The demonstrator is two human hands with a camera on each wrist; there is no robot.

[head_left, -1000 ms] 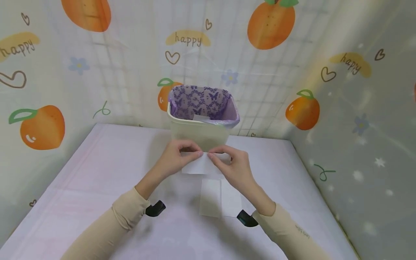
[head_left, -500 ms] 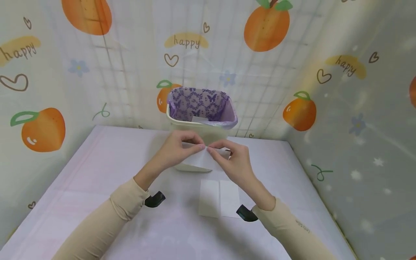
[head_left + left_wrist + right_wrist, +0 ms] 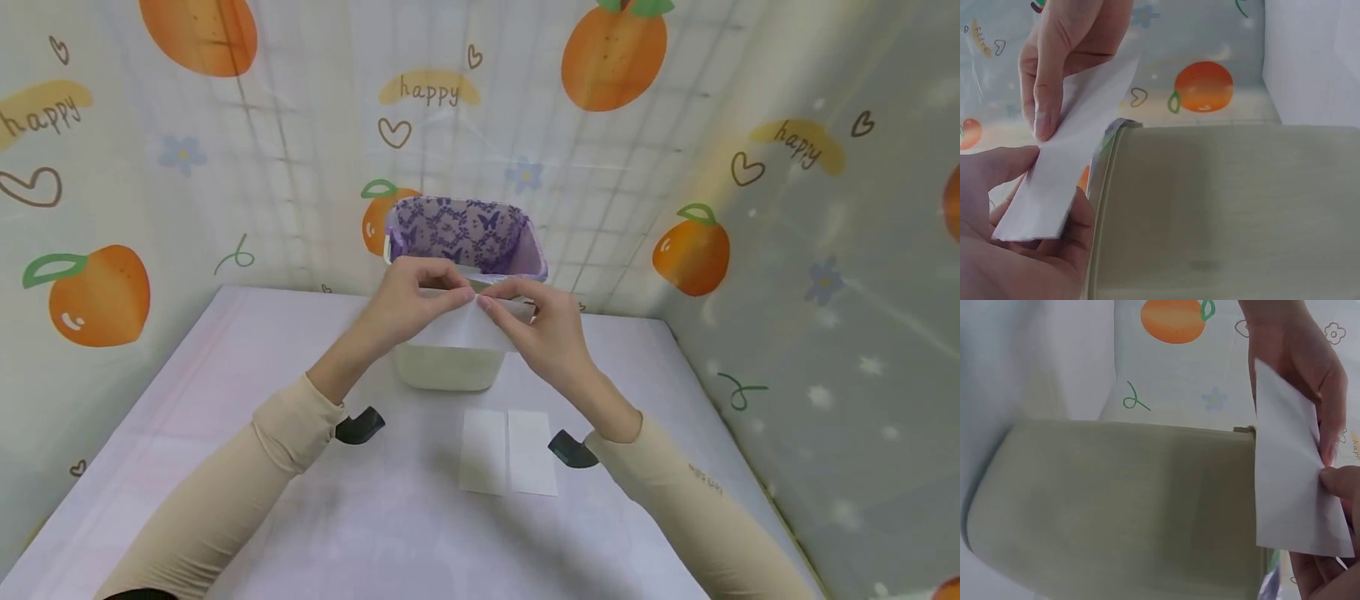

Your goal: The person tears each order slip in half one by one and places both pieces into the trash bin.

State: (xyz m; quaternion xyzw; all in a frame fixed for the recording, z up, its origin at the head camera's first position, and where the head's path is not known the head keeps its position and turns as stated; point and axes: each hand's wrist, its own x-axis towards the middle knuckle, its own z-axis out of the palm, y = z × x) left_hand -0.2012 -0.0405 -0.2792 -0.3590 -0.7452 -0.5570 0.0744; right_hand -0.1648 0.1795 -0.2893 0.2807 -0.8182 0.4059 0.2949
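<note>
A white rectangular piece of paper [image 3: 461,325] hangs in front of the bin's upper part. Along its top edge, near the middle, my left hand [image 3: 420,300] pinches it between thumb and fingers. Right beside that spot my right hand [image 3: 542,325] pinches the same edge, the two thumb tips almost touching. In the left wrist view the paper [image 3: 1066,162] looks whole, with several fingers behind it. The right wrist view shows the paper [image 3: 1291,469] slightly bent where the thumbs meet. Behind the hands stands a pale green bin [image 3: 450,369] with a purple patterned liner [image 3: 461,229].
Two white paper pieces, a left one [image 3: 483,452] and a right one [image 3: 532,452], lie side by side on the white-covered table [image 3: 390,517]. A curtain printed with oranges [image 3: 300,167] encloses the back and sides. A black wrist camera juts from each sleeve.
Both hands have risen with the paper, from low in front of the bin to just below its rim. More of the bin's lower front shows now. The two papers on the table stay put.
</note>
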